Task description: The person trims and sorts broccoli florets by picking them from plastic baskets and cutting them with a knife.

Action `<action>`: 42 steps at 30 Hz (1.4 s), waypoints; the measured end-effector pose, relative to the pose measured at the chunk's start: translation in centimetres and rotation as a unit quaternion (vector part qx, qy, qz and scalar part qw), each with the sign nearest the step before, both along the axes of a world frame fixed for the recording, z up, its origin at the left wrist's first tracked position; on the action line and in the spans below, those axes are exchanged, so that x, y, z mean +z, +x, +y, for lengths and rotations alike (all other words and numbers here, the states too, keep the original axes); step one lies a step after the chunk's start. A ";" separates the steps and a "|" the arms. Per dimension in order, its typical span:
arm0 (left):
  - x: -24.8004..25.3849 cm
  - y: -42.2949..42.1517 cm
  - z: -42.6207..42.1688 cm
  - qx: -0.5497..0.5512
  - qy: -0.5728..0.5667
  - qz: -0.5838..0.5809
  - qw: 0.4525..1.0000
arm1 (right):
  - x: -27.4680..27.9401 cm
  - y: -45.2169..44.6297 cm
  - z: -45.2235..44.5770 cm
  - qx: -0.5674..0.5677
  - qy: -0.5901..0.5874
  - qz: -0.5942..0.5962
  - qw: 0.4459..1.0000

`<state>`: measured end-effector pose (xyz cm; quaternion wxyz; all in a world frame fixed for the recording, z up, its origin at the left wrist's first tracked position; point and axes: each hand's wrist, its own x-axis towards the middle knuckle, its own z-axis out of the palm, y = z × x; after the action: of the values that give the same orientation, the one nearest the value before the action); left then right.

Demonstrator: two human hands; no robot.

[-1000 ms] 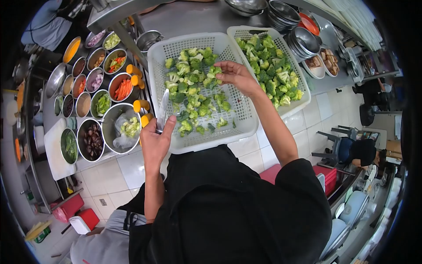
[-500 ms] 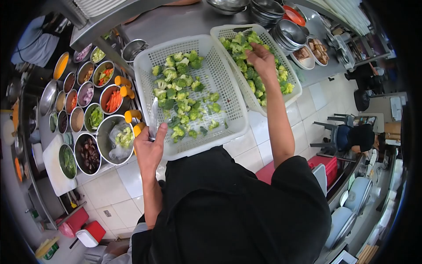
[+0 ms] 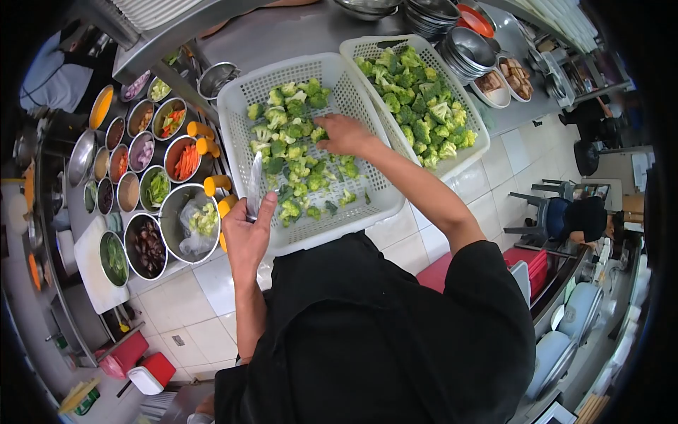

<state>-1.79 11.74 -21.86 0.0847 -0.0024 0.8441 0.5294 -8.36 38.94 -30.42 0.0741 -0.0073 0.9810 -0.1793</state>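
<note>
Broccoli florets [image 3: 296, 169] lie loosely spread in the nearer white perforated basket [image 3: 378, 194]. My left hand [image 3: 248, 230] is closed on a knife [image 3: 255, 185], its blade pointing up along the basket's left side. Over the middle of this basket, my right hand [image 3: 342, 136] reaches in with its fingertips at a floret; whether it pinches one is hard to tell. A second white basket [image 3: 474, 155] stands to the right, well filled with more florets [image 3: 424, 106].
Steel bowls of cut vegetables, such as carrots [image 3: 186, 162], crowd the counter's left side by a cutting board [image 3: 92, 272]. Stacked metal bowls [image 3: 470, 49] stand at the back right. A steel post and shelf [image 3: 169, 42] rise behind. A person [image 3: 590, 218] is at the far right.
My right hand went from the nearer basket to the right one, then came back over the nearer basket. My left hand keeps holding the knife near the basket's left edge.
</note>
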 end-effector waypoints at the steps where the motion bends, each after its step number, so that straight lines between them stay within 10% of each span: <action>1: -0.1 0.0 -0.1 0.001 -0.002 0.001 1.000 | -0.1 -0.3 -0.6 -0.018 0.010 -0.047 0.999; 5: -1.2 -0.1 -1.0 0.010 0.005 0.009 1.000 | 0.5 -0.3 -0.3 -0.039 -0.034 -0.069 0.996; 15: -1.0 -0.4 -1.1 0.007 -0.003 0.004 1.000 | 6.8 3.6 0.4 0.047 -0.234 0.404 0.883; 27: -0.7 -0.5 -1.1 -0.004 -0.002 0.000 1.000 | 9.2 3.2 10.4 -0.254 -0.187 0.351 0.882; 30: -0.8 -0.6 -1.1 -0.002 0.004 -0.002 1.000 | 9.4 2.8 10.6 -0.148 0.038 0.434 0.888; 37: -0.8 -0.5 -1.0 0.002 0.016 0.000 1.000 | 5.9 0.0 3.1 -0.005 -0.183 0.242 0.953; 42: -0.8 -0.4 -1.6 0.010 0.004 0.007 1.000 | 2.0 -4.0 -1.2 0.041 -0.135 0.166 0.976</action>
<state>-2.18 10.15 -22.70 0.0737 -0.0068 0.8427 0.5333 -12.34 37.76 -28.41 -0.0840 -0.0870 0.9453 -0.3030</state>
